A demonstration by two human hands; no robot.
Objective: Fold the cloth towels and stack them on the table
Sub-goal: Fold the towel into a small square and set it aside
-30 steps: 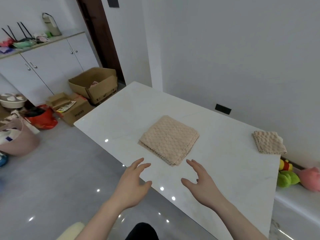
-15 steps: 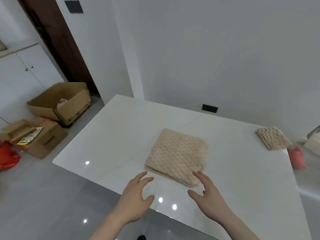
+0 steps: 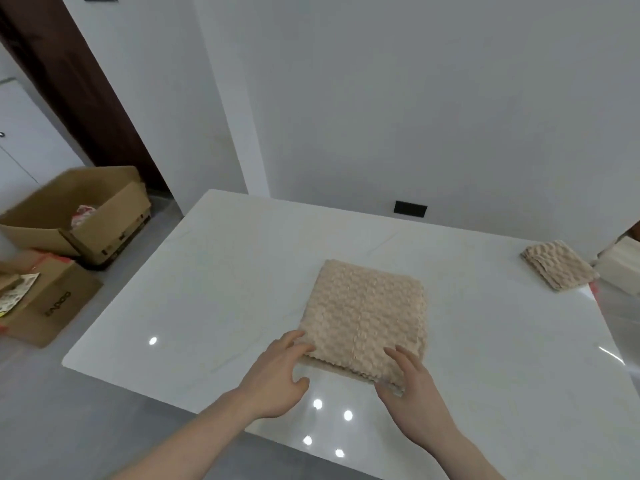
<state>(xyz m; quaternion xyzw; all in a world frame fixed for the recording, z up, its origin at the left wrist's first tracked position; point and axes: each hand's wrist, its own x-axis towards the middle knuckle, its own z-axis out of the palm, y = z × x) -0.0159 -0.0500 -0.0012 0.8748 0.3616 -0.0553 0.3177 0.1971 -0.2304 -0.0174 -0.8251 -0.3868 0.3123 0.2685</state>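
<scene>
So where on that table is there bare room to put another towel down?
Bare table left of the pile, and between it and the far stack. Crowded at the near edge, where both hands meet the pile.

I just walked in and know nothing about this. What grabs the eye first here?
Two bare hands reach onto a glossy white table: the left hand and right hand touch the near edge of a beige textured pile of towels lying at the table's middle. A smaller folded stack sits at the far right corner. On the floor to the left stand open cardboard boxes.
</scene>
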